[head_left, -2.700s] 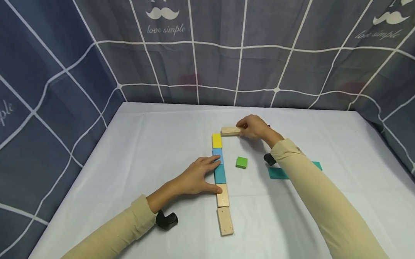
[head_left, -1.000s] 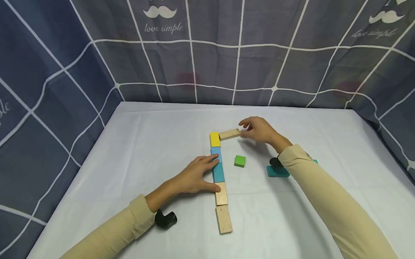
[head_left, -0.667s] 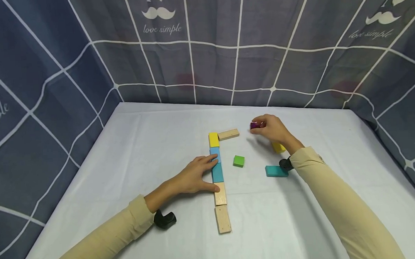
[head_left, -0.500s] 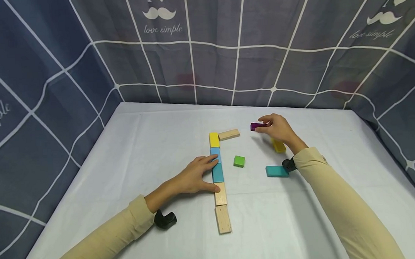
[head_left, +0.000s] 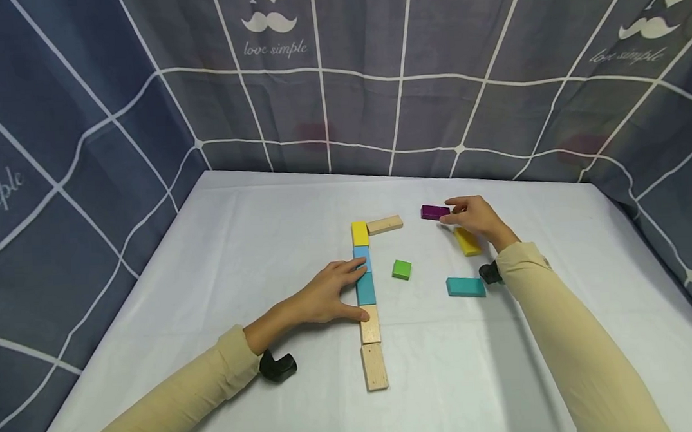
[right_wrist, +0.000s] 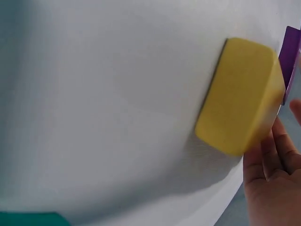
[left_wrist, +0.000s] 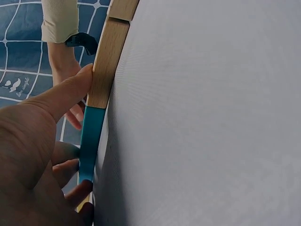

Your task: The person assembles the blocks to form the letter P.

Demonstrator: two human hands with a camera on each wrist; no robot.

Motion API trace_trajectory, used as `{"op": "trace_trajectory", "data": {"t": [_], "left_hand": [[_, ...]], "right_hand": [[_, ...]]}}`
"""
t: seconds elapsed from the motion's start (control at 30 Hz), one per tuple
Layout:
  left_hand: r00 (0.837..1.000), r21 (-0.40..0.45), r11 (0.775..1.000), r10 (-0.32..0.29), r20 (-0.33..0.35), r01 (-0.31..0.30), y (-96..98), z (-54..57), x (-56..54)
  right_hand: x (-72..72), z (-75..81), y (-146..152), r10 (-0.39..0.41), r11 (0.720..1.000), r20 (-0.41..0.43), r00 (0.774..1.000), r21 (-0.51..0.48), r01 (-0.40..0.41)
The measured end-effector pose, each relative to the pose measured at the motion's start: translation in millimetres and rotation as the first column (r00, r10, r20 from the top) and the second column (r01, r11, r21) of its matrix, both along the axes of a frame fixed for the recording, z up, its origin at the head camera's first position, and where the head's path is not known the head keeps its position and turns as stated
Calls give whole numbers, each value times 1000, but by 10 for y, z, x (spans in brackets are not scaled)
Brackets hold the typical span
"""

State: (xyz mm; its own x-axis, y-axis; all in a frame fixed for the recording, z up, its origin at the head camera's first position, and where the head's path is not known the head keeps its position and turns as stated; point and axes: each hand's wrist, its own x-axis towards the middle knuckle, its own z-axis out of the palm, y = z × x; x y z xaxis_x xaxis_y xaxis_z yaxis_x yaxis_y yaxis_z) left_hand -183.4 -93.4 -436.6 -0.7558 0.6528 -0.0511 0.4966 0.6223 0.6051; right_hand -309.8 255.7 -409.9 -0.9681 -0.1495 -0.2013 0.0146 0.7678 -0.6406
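Note:
My left hand [head_left: 326, 294] rests along a straight row of blocks, its thumb at a plain wooden block [head_left: 371, 327] and its fingertips at the light-blue block [head_left: 362, 254] and teal block [head_left: 366, 290]. In the left wrist view, the thumb touches the side of a wooden block [left_wrist: 107, 66]. A yellow block [head_left: 359, 233] forms the far end of the row, and another wooden block [head_left: 384, 225] lies at a slant beside it. My right hand [head_left: 476, 218] is spread loosely at the right end of a purple block [head_left: 433, 211] on the table.
A second yellow block [head_left: 467, 241] lies under the right hand's wrist, and a second teal block [head_left: 465, 287] nearer me. A small green block [head_left: 402, 269] sits right of the row. Grid-patterned curtains [head_left: 364, 112] stand behind the white-covered table [head_left: 253, 220].
My right hand has let go of the slanted wooden block, moved right and set down the purple block, uncovering the second yellow one. My left hand has stayed on the row.

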Motion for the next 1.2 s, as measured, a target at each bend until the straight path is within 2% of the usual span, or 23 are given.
{"op": "trace_trajectory", "data": {"t": [0.23,0.43,0.7,0.93,1.2], "left_hand": [[1000,-5,1000,4,-3,-4,15,8,3],[1000,5,1000,5,9,-5,9,-4,17],[1000,17,1000,9,11,-9,2,-39,8],[1000,22,1000,10,11,-10,4,-55,-4],[1000,16,1000,11,8,-11,2,-50,-4]], "right_hand": [[-7,-1,-11,1,1000,16,1000,-13,0],[-13,-37,-34,-3,1000,23,1000,15,2],[-31,-105,-34,-4,1000,-33,999,22,5],[-22,-110,-32,-12,999,-41,999,30,13],[-8,-96,-50,40,999,-46,998,24,-39]]}}
